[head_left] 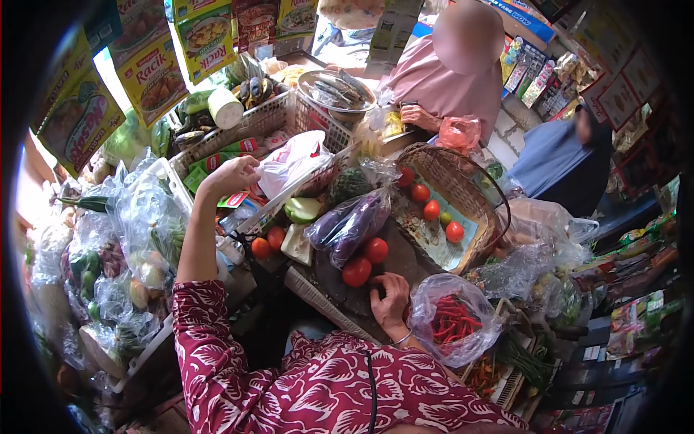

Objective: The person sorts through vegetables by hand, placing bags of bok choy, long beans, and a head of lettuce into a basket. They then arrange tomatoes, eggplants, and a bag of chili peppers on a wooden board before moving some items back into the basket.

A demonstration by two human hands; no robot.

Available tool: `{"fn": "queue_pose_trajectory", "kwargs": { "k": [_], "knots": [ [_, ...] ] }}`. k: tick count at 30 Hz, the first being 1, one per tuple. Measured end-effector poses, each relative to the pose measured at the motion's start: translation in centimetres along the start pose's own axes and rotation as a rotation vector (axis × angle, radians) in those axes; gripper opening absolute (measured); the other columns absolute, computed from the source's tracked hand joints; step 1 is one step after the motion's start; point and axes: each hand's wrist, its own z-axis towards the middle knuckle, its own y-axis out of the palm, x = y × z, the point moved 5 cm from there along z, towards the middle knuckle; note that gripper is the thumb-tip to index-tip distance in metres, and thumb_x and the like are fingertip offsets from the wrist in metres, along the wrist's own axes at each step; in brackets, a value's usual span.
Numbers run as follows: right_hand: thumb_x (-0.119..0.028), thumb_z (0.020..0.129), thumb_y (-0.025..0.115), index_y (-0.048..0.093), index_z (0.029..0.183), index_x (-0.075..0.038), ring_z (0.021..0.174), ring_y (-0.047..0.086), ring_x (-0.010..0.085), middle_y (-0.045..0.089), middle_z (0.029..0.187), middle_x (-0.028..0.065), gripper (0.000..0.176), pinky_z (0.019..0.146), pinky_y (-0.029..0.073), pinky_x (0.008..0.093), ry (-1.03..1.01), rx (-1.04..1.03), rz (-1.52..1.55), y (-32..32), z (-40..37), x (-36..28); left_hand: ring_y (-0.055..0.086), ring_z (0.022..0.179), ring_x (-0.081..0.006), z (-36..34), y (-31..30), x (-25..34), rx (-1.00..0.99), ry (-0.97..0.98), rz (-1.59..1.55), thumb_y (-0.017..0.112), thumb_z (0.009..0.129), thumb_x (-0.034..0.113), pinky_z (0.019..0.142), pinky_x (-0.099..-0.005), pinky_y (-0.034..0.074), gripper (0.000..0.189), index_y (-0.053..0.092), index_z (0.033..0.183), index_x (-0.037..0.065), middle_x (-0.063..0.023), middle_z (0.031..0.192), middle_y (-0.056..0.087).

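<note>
My left hand (233, 177) reaches over a white plastic crate, its fingers bent against the near edge of a white plastic bag (290, 163). My right hand (390, 302) rests loosely curved on a dark round board (394, 253), with nothing visible in its fingers. Just beyond it lie red tomatoes (357, 271) and a clear bag of purple eggplants (350, 226). To its right sits an opened clear bag of red chillies (455, 318). A cut green vegetable (303, 210) and a pale block-like piece (297, 244) lie between my hands.
A wicker basket (466, 249) holds several tomatoes. Beyond the crate stands a bowl of fish (336, 90). Seasoning packets (148, 79) hang overhead at left, above bagged vegetables (148, 210). A person in a pink covering (441, 76) stands across the stall, one hand (421, 117) near a red bag.
</note>
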Motion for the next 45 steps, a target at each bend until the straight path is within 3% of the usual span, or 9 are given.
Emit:
{"fn": "queue_pose_trajectory", "kwargs": {
  "k": [35,37,45],
  "knots": [
    [-0.012,0.064,0.059,0.061,0.08,-0.011,0.093,0.053,0.0253,0.058,0.087,0.0062,0.016,0.09,0.035,0.0388,0.008,0.009,0.011,-0.2,0.1,-0.1,0.063,0.082,-0.0243,0.5,0.4,-0.7,-0.001,0.034,0.013,0.06,0.078,0.022,0.077,-0.0338,0.049,0.038,0.055,0.108,-0.001,-0.0149,0.089,0.065],
    [-0.012,0.064,0.059,0.061,0.08,-0.012,0.093,0.053,0.0252,0.058,0.087,0.0061,0.016,0.09,0.035,0.0388,0.004,0.017,0.015,-0.1,0.0,0.0,0.062,0.078,-0.016,0.5,0.4,-0.5,-0.03,0.001,0.058,0.061,0.082,0.02,0.074,-0.0311,0.048,0.035,0.054,0.109,-0.001,-0.0106,0.089,0.066],
    [-0.012,0.064,0.06,0.061,0.08,-0.011,0.093,0.053,0.0251,0.058,0.086,0.0064,0.016,0.09,0.036,0.0387,0.017,0.009,0.029,-0.3,0.0,0.0,0.063,0.071,-0.0147,0.4,0.9,-0.8,-0.078,-0.004,-0.091,0.059,0.084,0.018,0.066,-0.0278,0.049,0.033,0.053,0.11,-0.002,-0.0108,0.081,0.066]
  ]
}}
